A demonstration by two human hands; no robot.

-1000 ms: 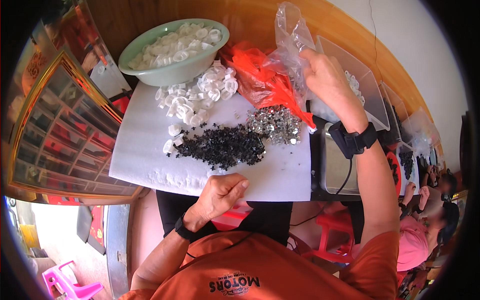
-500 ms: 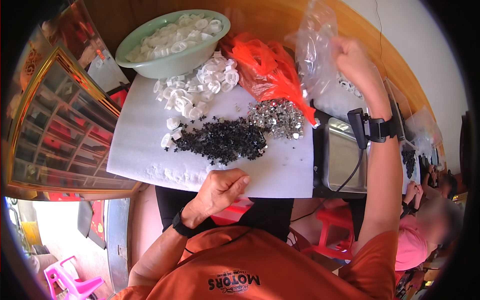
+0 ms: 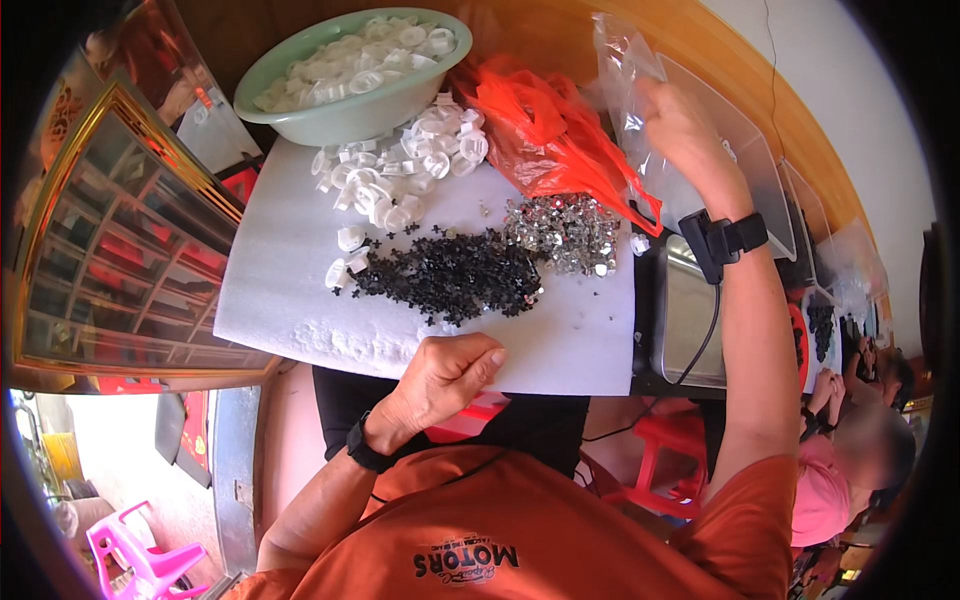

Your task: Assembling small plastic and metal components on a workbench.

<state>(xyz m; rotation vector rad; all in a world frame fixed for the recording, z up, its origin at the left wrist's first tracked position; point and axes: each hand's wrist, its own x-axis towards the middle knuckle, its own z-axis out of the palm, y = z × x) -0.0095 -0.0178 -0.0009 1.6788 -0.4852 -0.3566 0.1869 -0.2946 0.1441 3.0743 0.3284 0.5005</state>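
Note:
My right hand (image 3: 688, 135) is closed on the upper part of a clear plastic bag (image 3: 622, 85) at the far right of the work surface. My left hand (image 3: 450, 378) rests as a fist at the near edge of the white foam sheet (image 3: 300, 300); whatever its fingers may hold is hidden. Just beyond that fist lies a heap of small black cross-shaped pieces (image 3: 450, 275). Shiny silvery pieces (image 3: 565, 230) form a pile to its right. White round plastic parts (image 3: 385, 180) are heaped farther back, with a few loose ones beside the black heap.
A pale green basin (image 3: 345, 122) full of white parts stands at the back left. Beside it lies a crumpled red plastic bag (image 3: 545, 125). To the right are a clear plastic box (image 3: 765, 160) and a metal tray (image 3: 685, 330). A co-worker (image 3: 835, 490) sits at far right.
My right hand has moved a little left and nearer with the clear bag, baring more of the clear box. My left hand stays a fist in nearly the same place.

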